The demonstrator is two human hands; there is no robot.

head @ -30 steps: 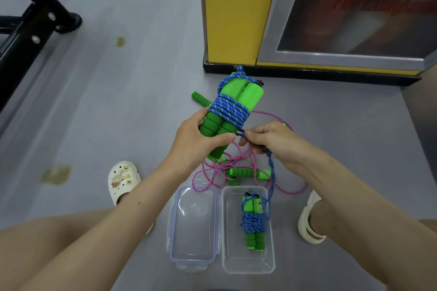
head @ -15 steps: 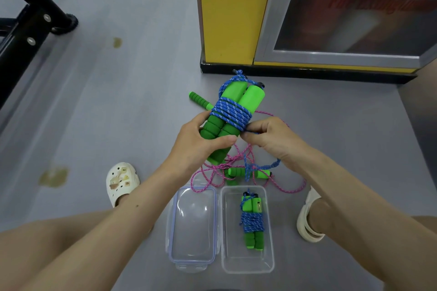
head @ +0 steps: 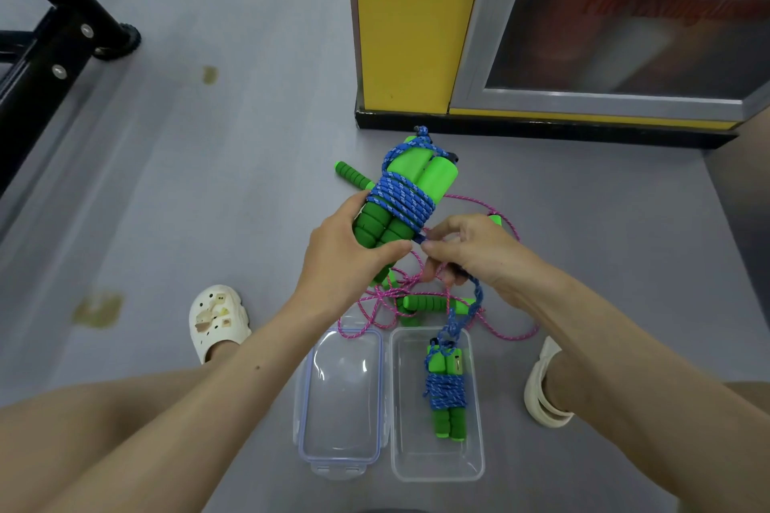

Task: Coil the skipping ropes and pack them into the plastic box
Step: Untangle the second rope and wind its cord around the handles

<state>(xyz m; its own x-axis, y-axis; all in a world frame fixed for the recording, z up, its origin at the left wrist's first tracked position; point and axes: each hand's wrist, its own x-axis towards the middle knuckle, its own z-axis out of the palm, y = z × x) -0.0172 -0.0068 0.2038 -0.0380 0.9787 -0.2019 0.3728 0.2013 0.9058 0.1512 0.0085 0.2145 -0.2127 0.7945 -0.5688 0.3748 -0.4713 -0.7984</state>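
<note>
My left hand (head: 350, 250) grips the lower ends of two green skipping-rope handles (head: 410, 183), which have blue rope (head: 402, 200) wound round their middle. My right hand (head: 471, 248) pinches the loose blue rope tail right beside the bundle; the tail hangs down from the hand. A second coiled blue rope with green handles (head: 448, 392) lies inside the clear plastic box (head: 433, 466) on the floor. A loose pink rope (head: 506, 329) with green handles (head: 429, 303) sprawls on the floor under my hands.
The box's clear lid (head: 339, 396) lies open to the left of the box. My feet in white sandals (head: 218, 319) flank the box. A yellow cabinet (head: 412, 21) stands behind, and a black metal frame (head: 54, 50) at the far left.
My right hand brought the blue tail in against the bundle, then drew back slightly while still pinching it. The hanging tail swings lower over the box. The left hand keeps its hold.
</note>
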